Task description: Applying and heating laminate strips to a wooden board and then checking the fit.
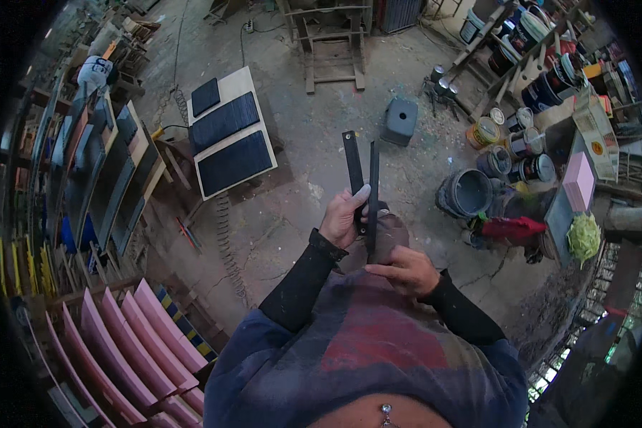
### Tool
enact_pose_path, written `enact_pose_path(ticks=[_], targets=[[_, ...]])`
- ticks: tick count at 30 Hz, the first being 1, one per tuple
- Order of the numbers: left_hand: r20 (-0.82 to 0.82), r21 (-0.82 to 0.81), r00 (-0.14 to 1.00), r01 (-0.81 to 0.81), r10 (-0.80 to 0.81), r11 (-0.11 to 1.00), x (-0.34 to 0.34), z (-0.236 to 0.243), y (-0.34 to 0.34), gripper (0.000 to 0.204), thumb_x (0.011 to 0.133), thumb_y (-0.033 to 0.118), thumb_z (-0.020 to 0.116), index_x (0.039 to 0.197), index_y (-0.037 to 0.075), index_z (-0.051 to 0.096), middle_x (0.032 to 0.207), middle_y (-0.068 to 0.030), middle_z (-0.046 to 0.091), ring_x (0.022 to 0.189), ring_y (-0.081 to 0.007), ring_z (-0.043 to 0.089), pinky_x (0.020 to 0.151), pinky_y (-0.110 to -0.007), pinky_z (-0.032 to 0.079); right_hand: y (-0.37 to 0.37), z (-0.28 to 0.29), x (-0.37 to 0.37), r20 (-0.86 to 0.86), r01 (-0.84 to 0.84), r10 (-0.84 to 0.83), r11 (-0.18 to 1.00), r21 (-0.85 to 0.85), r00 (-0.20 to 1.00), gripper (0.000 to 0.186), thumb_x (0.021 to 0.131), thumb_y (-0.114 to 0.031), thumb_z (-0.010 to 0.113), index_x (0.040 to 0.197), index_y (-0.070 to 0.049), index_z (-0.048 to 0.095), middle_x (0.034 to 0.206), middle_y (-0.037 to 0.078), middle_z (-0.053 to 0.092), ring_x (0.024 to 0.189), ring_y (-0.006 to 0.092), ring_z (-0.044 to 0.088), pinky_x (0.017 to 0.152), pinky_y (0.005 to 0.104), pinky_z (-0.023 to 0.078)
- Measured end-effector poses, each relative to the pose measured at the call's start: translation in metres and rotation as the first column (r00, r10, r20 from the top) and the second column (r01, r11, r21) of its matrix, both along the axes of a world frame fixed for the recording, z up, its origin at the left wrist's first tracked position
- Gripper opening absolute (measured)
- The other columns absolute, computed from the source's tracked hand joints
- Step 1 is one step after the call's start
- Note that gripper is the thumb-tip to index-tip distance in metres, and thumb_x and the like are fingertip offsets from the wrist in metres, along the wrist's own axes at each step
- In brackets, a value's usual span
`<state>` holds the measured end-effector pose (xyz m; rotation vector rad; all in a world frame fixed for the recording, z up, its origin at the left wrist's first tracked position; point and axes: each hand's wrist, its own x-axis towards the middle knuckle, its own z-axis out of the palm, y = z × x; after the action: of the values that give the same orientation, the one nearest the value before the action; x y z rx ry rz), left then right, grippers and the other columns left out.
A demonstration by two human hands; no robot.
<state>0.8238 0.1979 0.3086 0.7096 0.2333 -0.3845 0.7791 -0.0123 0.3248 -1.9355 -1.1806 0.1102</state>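
Two narrow black strips stand out in front of my body, close together and slightly apart at their far ends. My left hand (344,220) is closed round them near their lower part, its thumb lying across the left black strip (352,164). This strip has a small hole near each end. The right black strip (374,185) reaches down toward my lap. At its near end is my right hand (409,272), fingers curled and one fingertip at the strip. Whatever lies inside those curled fingers is hidden from view.
Black panels (225,123) lie on a pale board ahead left. Pink panels (121,342) and dark boards (96,171) stand in racks at left. A grey stool (399,121) is ahead. Right are a bucket (471,191), paint cans (524,143) and a red cloth (512,229). Another person (95,73) bends far left.
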Motion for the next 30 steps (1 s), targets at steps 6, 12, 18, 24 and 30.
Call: enact_pose_path(ticks=[6, 12, 18, 24, 30], targets=[[-0.024, 0.112, 0.983, -0.18, 0.184, 0.977, 0.109, 0.007, -0.009, 0.011, 0.096, 0.02, 0.062, 0.096, 0.009, 0.061, 0.072, 0.0038, 0.057, 0.056, -0.004, 0.047, 0.05, -0.022, 0.038, -0.02, -0.021, 0.137, -0.268, 0.374, -0.341, 0.924, 0.082, 0.901, 0.024, 0.084, -0.004, 0.069, 0.107, -0.003, 0.066, 0.084, 0.008, 0.063, 0.071, 0.0211, 0.063, 0.06, 0.0298, 0.049], [0.013, 0.347, 0.946, -0.307, 0.323, 0.886, 0.171, 0.009, -0.013, 0.015, 0.096, 0.018, 0.062, 0.106, 0.008, 0.063, 0.077, 0.0038, 0.058, 0.062, -0.0042, 0.052, 0.055, -0.02, 0.042, 0.029, 0.008, 0.265, -0.772, 0.265, -0.053, 0.952, 0.153, 0.634, 0.04, 0.092, -0.007, 0.063, 0.129, 0.002, 0.051, 0.101, 0.006, 0.06, 0.083, 0.0116, 0.062, 0.072, 0.0259, 0.052], [-0.09, 0.211, 0.827, -0.528, 0.555, 0.822, 0.219, 0.003, 0.031, 0.035, 0.102, 0.031, 0.047, 0.118, 0.003, 0.061, 0.089, -0.0021, 0.065, 0.068, -0.0092, 0.056, 0.059, -0.024, 0.044, 0.102, -0.006, 0.357, -0.849, 0.171, 0.073, 0.967, 0.188, 0.523, 0.039, 0.091, -0.008, 0.065, 0.127, 0.004, 0.053, 0.103, 0.007, 0.064, 0.088, 0.0116, 0.062, 0.067, 0.0255, 0.053], [0.026, 0.106, 0.82, -0.571, 0.572, 0.814, 0.288, 0.007, 0.109, 0.039, 0.101, 0.021, 0.043, 0.132, 0.0, 0.052, 0.105, -0.0057, 0.064, 0.091, -0.0138, 0.061, 0.08, -0.03, 0.049, 0.179, -0.004, 0.453, -0.898, 0.11, 0.058, 0.987, 0.117, 0.436, 0.043, 0.092, -0.011, 0.064, 0.129, 0.006, 0.05, 0.106, 0.008, 0.063, 0.089, 0.013, 0.062, 0.066, 0.0269, 0.055], [0.064, 0.197, 0.796, -0.602, 0.603, 0.774, 0.352, 0.023, 0.172, 0.036, 0.102, 0.016, 0.048, 0.133, -0.002, 0.05, 0.113, -0.0059, 0.062, 0.1, -0.0113, 0.061, 0.088, -0.027, 0.049, 0.256, 0.015, 0.54, -0.873, -0.013, 0.101, 0.994, 0.107, 0.477, 0.038, 0.09, -0.011, 0.067, 0.123, 0.003, 0.053, 0.102, 0.009, 0.064, 0.086, 0.0132, 0.063, 0.063, 0.027, 0.056]])
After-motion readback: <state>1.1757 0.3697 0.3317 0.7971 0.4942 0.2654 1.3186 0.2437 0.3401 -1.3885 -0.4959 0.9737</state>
